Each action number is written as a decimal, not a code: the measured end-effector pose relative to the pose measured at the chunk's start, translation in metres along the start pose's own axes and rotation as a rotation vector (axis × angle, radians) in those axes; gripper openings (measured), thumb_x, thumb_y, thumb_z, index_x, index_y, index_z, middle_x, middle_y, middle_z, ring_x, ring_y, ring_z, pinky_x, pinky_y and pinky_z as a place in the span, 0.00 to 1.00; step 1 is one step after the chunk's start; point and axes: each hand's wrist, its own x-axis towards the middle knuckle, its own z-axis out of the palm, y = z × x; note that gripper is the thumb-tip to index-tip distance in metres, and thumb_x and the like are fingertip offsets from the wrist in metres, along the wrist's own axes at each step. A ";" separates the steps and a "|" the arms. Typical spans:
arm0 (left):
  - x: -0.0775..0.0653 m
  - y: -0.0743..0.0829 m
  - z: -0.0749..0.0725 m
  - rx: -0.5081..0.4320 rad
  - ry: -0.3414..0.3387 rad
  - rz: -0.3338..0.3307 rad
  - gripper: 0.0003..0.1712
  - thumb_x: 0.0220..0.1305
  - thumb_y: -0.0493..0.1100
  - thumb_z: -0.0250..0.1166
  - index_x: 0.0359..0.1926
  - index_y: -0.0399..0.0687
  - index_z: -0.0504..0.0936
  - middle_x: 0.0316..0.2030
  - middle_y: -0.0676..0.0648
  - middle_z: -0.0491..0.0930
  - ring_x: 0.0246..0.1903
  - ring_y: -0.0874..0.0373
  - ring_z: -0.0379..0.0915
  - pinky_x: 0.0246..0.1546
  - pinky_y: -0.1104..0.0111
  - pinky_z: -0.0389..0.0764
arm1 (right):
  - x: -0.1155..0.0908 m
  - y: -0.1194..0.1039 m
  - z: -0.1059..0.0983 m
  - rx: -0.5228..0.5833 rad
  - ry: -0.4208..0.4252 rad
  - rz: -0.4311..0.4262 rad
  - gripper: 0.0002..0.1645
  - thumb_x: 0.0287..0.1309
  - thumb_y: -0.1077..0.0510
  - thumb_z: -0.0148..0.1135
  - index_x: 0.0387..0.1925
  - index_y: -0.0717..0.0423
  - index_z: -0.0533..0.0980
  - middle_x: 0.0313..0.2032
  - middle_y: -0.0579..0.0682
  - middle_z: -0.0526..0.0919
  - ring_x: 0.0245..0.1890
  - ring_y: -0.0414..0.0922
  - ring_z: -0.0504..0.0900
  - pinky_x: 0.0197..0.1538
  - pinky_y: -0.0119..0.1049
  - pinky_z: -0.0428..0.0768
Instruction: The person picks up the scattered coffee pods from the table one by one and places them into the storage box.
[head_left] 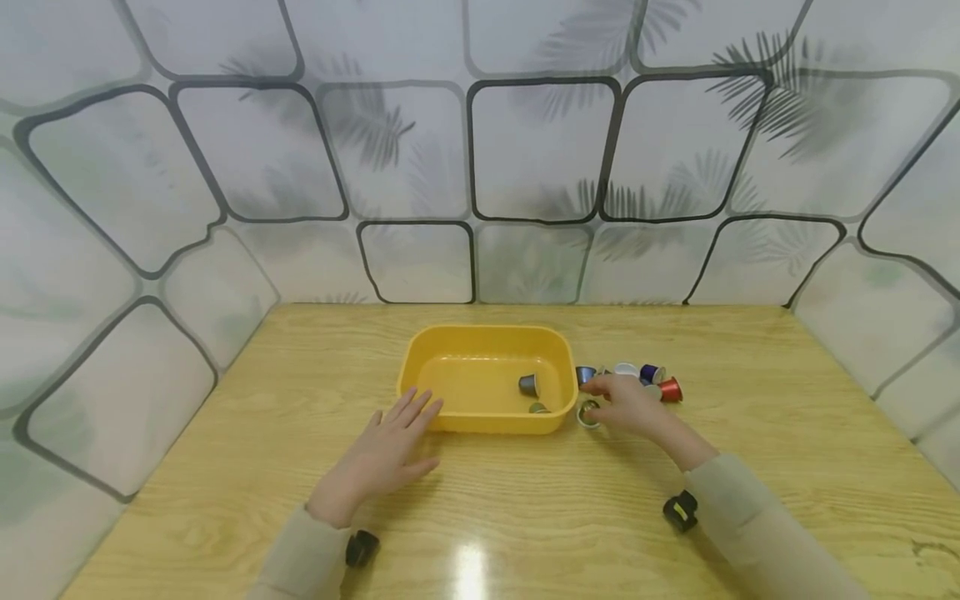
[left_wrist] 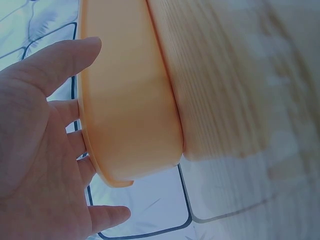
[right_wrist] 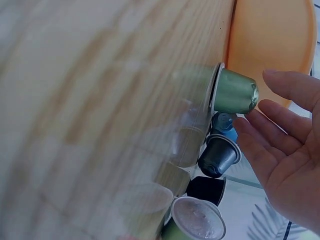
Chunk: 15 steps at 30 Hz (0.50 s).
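At the front left rim of the yellow plastic bin (head_left: 487, 423), my left hand (head_left: 390, 454) rests with straight, spread fingers; its fingertips reach over the edge. A dark grey coffee capsule (head_left: 528, 385) and a green one (head_left: 538, 408) lie inside, near the right end. Just outside that end, another green coffee capsule (right_wrist: 235, 92) stands on its wide rim. My right hand (head_left: 626, 406) is over it, thumb and index fingertips right at its narrow end, loosely bent and not wrapped round it in the right wrist view.
Several more capsules lie clustered right of the bin, partly behind my right hand: a blue one (head_left: 586, 374), a purple one (head_left: 652, 373) and a red one (head_left: 671, 390). The wooden table (head_left: 480, 492) ends at a patterned cloth backdrop (head_left: 540, 150) behind and at both sides.
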 end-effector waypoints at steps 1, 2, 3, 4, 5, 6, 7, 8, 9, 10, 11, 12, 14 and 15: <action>0.000 0.000 0.000 0.003 0.002 -0.001 0.41 0.57 0.54 0.59 0.67 0.45 0.53 0.66 0.42 0.47 0.65 0.46 0.36 0.52 0.39 0.52 | 0.000 0.000 0.000 -0.001 -0.005 -0.002 0.22 0.47 0.61 0.64 0.46 0.66 0.74 0.44 0.60 0.77 0.45 0.58 0.74 0.45 0.48 0.73; 0.000 -0.001 0.001 0.004 0.003 -0.002 0.41 0.57 0.54 0.59 0.67 0.45 0.53 0.66 0.42 0.48 0.65 0.47 0.36 0.52 0.39 0.52 | 0.001 0.000 0.000 -0.001 -0.010 0.000 0.22 0.47 0.61 0.64 0.46 0.66 0.74 0.44 0.60 0.77 0.45 0.57 0.74 0.45 0.48 0.73; 0.000 -0.001 0.001 0.005 0.003 -0.002 0.41 0.57 0.54 0.59 0.67 0.45 0.53 0.66 0.43 0.48 0.65 0.47 0.36 0.52 0.39 0.52 | 0.001 0.000 0.000 -0.001 -0.018 0.002 0.22 0.47 0.61 0.64 0.46 0.66 0.74 0.44 0.60 0.77 0.45 0.58 0.74 0.45 0.48 0.74; 0.000 -0.001 0.001 0.007 0.004 -0.003 0.41 0.57 0.54 0.59 0.67 0.45 0.53 0.66 0.43 0.48 0.65 0.47 0.36 0.52 0.39 0.52 | 0.002 0.001 0.000 -0.002 -0.022 0.004 0.22 0.47 0.61 0.64 0.46 0.66 0.74 0.44 0.60 0.78 0.45 0.57 0.74 0.45 0.48 0.74; 0.001 -0.001 0.002 0.008 0.004 -0.003 0.41 0.57 0.54 0.59 0.67 0.45 0.53 0.66 0.42 0.48 0.65 0.47 0.36 0.52 0.39 0.52 | 0.003 0.001 0.000 0.000 -0.029 0.001 0.21 0.47 0.61 0.64 0.45 0.66 0.74 0.43 0.59 0.78 0.45 0.57 0.74 0.45 0.48 0.73; 0.001 -0.001 0.002 0.008 0.004 -0.004 0.41 0.57 0.54 0.59 0.67 0.45 0.53 0.66 0.43 0.48 0.65 0.47 0.36 0.52 0.39 0.52 | 0.003 0.001 0.000 0.000 -0.034 -0.002 0.21 0.47 0.62 0.64 0.45 0.66 0.74 0.43 0.59 0.78 0.45 0.57 0.74 0.45 0.48 0.74; 0.001 -0.001 0.001 0.008 0.005 -0.003 0.41 0.57 0.54 0.59 0.66 0.45 0.53 0.66 0.42 0.48 0.65 0.47 0.36 0.52 0.39 0.52 | 0.004 0.001 0.001 -0.001 -0.039 -0.006 0.20 0.47 0.62 0.64 0.44 0.66 0.75 0.42 0.59 0.78 0.45 0.57 0.74 0.45 0.48 0.74; 0.001 -0.001 0.001 0.006 0.005 -0.002 0.42 0.57 0.54 0.59 0.66 0.44 0.53 0.66 0.42 0.48 0.65 0.47 0.36 0.52 0.39 0.52 | 0.004 0.002 0.001 -0.004 -0.044 -0.014 0.19 0.47 0.63 0.64 0.44 0.66 0.75 0.42 0.58 0.79 0.44 0.56 0.75 0.45 0.48 0.74; 0.001 -0.001 0.001 0.004 0.005 -0.001 0.42 0.57 0.54 0.60 0.66 0.44 0.53 0.66 0.42 0.48 0.65 0.47 0.36 0.52 0.39 0.52 | 0.005 0.002 0.002 -0.008 -0.047 -0.024 0.18 0.47 0.63 0.64 0.43 0.65 0.75 0.41 0.57 0.79 0.44 0.56 0.75 0.45 0.48 0.74; 0.001 -0.001 0.001 0.002 0.005 0.000 0.42 0.57 0.53 0.59 0.66 0.44 0.53 0.66 0.42 0.48 0.65 0.46 0.36 0.52 0.39 0.51 | 0.005 0.003 0.002 -0.011 -0.049 -0.034 0.17 0.47 0.63 0.64 0.42 0.64 0.76 0.40 0.56 0.80 0.44 0.55 0.75 0.45 0.48 0.74; 0.001 -0.001 0.000 0.003 0.004 -0.002 0.42 0.57 0.54 0.59 0.66 0.44 0.53 0.66 0.42 0.48 0.65 0.47 0.36 0.52 0.39 0.51 | 0.006 0.003 0.003 -0.014 -0.051 -0.040 0.16 0.47 0.63 0.64 0.41 0.64 0.77 0.39 0.55 0.80 0.43 0.55 0.76 0.45 0.47 0.74; 0.001 0.000 0.000 0.002 0.003 -0.002 0.41 0.57 0.53 0.59 0.66 0.44 0.53 0.66 0.42 0.48 0.65 0.47 0.36 0.52 0.39 0.51 | 0.007 0.003 0.003 -0.019 -0.053 -0.046 0.15 0.47 0.63 0.64 0.40 0.63 0.77 0.38 0.54 0.80 0.43 0.54 0.76 0.45 0.47 0.74; 0.001 0.000 0.000 0.002 0.000 -0.005 0.41 0.57 0.53 0.59 0.66 0.43 0.53 0.66 0.42 0.48 0.65 0.47 0.35 0.52 0.39 0.51 | 0.007 0.004 0.004 -0.018 -0.062 -0.061 0.13 0.47 0.63 0.63 0.38 0.61 0.78 0.36 0.52 0.80 0.41 0.52 0.76 0.44 0.46 0.74; 0.001 0.000 0.000 0.004 -0.003 -0.007 0.41 0.57 0.54 0.59 0.66 0.44 0.53 0.66 0.42 0.48 0.65 0.47 0.35 0.52 0.39 0.51 | 0.008 0.004 0.005 -0.014 -0.069 -0.062 0.12 0.47 0.63 0.63 0.37 0.60 0.78 0.35 0.50 0.80 0.39 0.50 0.76 0.43 0.45 0.74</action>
